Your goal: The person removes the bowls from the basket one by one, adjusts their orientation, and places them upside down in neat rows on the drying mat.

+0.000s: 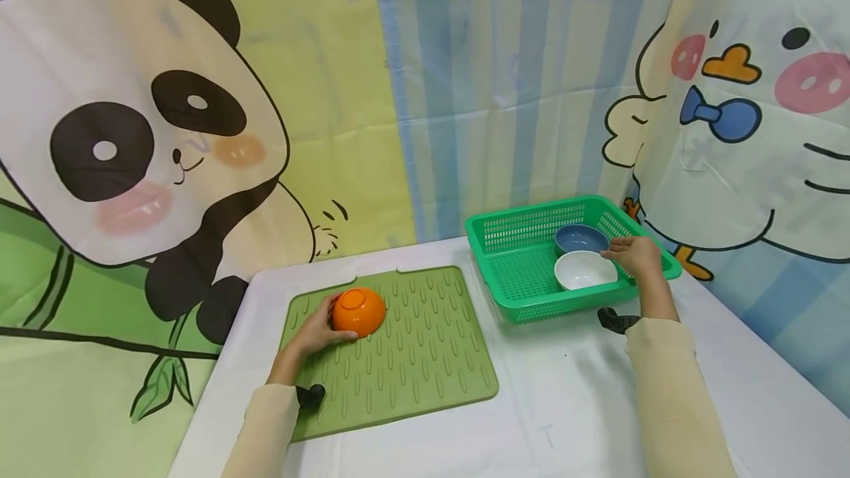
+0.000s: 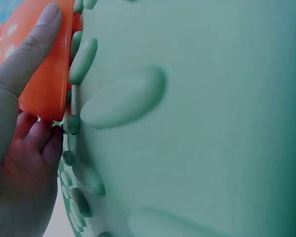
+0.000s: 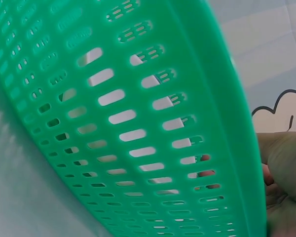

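1. Holding orange bowl [image 1: 359,313] upside down at left part of green mat [image 1: 425,360]; clamped between thumb and fingers of left hand [image 1: 322,329].
2. Reaching over right side of green basket [image 1: 558,307] with right hand [image 1: 636,257], fingers close together at right edge of white bowl [image 1: 584,270]; cannot tell whether gripping or just touching.
3. Could slip from left hand if lifted by smooth, sloping sides alone.
4. Could catch on raised ribs [image 2: 123,98] if slid instead of lifted.
5. Could knock white bowl into blue bowl [image 1: 581,237], just behind, if pushed carelessly.
6. Could drag basket if snagged on by right wrist.
7. Can see both basket bowls from above in head view; from right wrist, mostly slotted wall, with fingers glimpsed through slots.
8. Can see thumb [image 2: 32,49] along orange side and rim facing ribs only in left wrist view; cannot tell whether fully seated. From head, can see upturned base instead.
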A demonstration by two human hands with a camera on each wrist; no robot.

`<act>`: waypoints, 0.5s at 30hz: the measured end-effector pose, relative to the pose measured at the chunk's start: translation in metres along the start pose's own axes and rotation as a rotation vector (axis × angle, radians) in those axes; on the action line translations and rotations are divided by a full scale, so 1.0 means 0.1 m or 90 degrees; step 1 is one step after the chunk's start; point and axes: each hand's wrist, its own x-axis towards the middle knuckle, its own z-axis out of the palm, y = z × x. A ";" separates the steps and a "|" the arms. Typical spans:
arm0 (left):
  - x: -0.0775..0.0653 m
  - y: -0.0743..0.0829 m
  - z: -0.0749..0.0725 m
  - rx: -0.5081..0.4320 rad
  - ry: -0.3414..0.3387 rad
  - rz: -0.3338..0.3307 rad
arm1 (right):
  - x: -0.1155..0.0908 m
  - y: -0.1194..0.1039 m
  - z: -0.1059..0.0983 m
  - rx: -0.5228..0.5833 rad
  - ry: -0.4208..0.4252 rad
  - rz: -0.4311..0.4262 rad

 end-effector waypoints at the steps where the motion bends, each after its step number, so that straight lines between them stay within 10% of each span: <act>1: 0.00 0.00 0.00 -0.001 0.001 -0.003 | 0.00 0.00 0.00 -0.003 -0.002 0.003; 15: -0.04 0.02 0.00 -0.009 -0.003 -0.012 | -0.01 -0.06 0.02 -0.117 0.001 0.032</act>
